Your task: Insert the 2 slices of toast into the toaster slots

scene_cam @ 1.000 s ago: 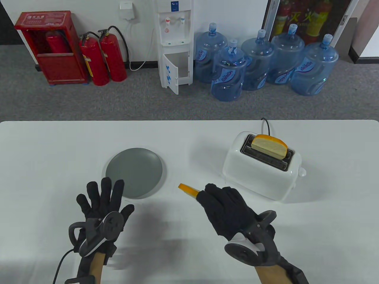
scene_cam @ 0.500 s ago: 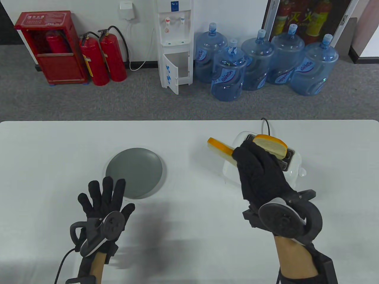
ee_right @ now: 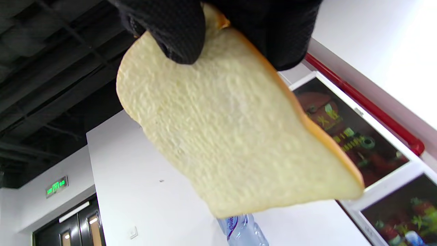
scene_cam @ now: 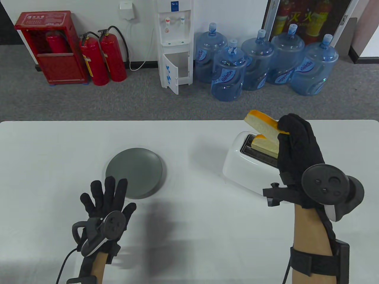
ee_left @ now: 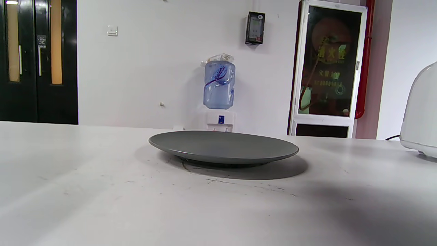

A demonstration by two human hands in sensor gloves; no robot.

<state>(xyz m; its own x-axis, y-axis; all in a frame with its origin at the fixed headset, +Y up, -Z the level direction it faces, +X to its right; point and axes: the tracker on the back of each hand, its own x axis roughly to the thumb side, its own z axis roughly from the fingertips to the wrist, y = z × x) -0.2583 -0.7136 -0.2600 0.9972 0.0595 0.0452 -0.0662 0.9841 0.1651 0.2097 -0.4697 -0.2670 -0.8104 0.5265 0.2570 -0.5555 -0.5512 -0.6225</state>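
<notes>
A white toaster point(scene_cam: 241, 167) stands on the table's right half, its edge also in the left wrist view point(ee_left: 421, 112). One toast slice point(scene_cam: 264, 144) stands in the far slot. My right hand point(scene_cam: 296, 139) pinches a second toast slice point(scene_cam: 262, 122) by one end and holds it raised above the toaster. In the right wrist view the held slice point(ee_right: 232, 133) fills the frame, with fingers point(ee_right: 170, 27) gripping its top. My left hand point(scene_cam: 108, 196) lies near the front left, fingers spread and holding nothing.
A bare grey plate point(scene_cam: 134, 172) sits left of centre, also in the left wrist view point(ee_left: 223, 147). The toaster's black cord runs off the table's far edge. Water bottles, a dispenser and fire extinguishers stand on the floor beyond.
My right hand has carried the second slice from the table's middle up and rightward to above the toaster, turning it. The left hand has stayed put.
</notes>
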